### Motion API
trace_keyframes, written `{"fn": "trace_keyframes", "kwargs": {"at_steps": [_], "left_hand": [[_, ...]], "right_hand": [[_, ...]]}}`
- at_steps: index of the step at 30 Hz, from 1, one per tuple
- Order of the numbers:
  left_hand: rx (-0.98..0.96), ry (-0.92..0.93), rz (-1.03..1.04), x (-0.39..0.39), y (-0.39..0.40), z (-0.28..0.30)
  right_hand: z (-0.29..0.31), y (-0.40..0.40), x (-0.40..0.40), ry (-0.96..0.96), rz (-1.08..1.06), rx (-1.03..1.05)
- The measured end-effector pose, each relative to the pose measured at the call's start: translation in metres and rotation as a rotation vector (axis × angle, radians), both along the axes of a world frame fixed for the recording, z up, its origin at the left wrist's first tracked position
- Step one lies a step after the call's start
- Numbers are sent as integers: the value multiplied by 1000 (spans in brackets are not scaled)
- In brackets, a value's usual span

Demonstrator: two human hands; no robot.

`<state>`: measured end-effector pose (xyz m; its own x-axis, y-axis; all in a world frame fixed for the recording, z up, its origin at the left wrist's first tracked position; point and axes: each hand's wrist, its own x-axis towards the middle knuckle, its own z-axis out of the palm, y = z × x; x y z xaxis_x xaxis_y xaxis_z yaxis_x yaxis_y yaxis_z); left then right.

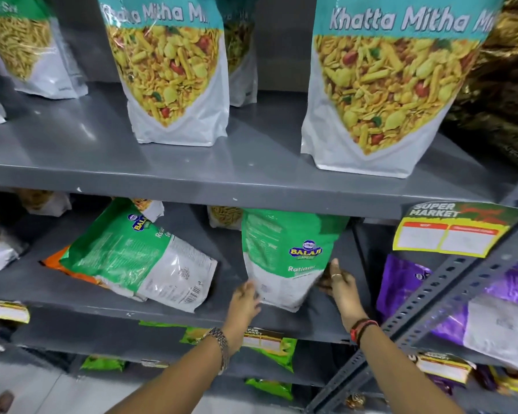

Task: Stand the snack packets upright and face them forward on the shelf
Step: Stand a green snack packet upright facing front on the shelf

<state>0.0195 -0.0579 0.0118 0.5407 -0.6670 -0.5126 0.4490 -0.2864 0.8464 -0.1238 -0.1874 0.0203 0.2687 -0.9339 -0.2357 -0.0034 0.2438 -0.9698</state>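
Note:
A green and white Balaji packet (284, 252) stands nearly upright on the middle grey shelf (174, 312), its printed side towards me. My left hand (245, 300) holds its lower left corner and my right hand (340, 282) grips its lower right edge. To the left, a second green Balaji packet (132, 252) lies flat and tilted, resting on an orange packet (56, 259). On the upper shelf (192, 186), two Khatta Mitha packets (169, 67) (392, 82) stand upright and face forward.
A perforated grey upright (425, 303) crosses diagonally at the right, with a yellow Super Market price tag (449, 231) above it. Purple packets (449, 297) sit behind it. More packets stand at the back of the middle shelf and on the lower shelves.

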Motion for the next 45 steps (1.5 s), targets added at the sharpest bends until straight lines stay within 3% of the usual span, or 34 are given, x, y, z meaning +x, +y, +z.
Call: {"fn": "trace_keyframes", "kwargs": {"at_steps": [5,9,11,15,18,28,32,36,41,45], "left_hand": [[113,-106,-79,3,-47,5],[82,-8,-152,3,-82,7],[99,-72,-164,3,-87,10],[52,-312,0,-16,-58,4],[-84,-401,107,-49,-17,-5],[-93,-199,-9,-88,-3,-8],[-116,-168,5,-71,-18,-2],[-119,-230,-110,-44,-31,4],[-91,-90,-234,-21,-61,11],[-225,-209,-65,-21,-64,14]], "right_hand": [[-15,37,-9,4,-35,35],[-18,61,-1,-81,144,128],[-17,63,0,-28,187,102],[-19,43,-17,77,-107,60],[-14,11,-23,9,-202,75],[14,-18,16,-91,157,209],[10,-14,5,-109,140,207],[10,-5,-12,-100,72,195],[-2,-3,-32,16,21,176],[-6,-8,-41,149,-119,-33]]}}
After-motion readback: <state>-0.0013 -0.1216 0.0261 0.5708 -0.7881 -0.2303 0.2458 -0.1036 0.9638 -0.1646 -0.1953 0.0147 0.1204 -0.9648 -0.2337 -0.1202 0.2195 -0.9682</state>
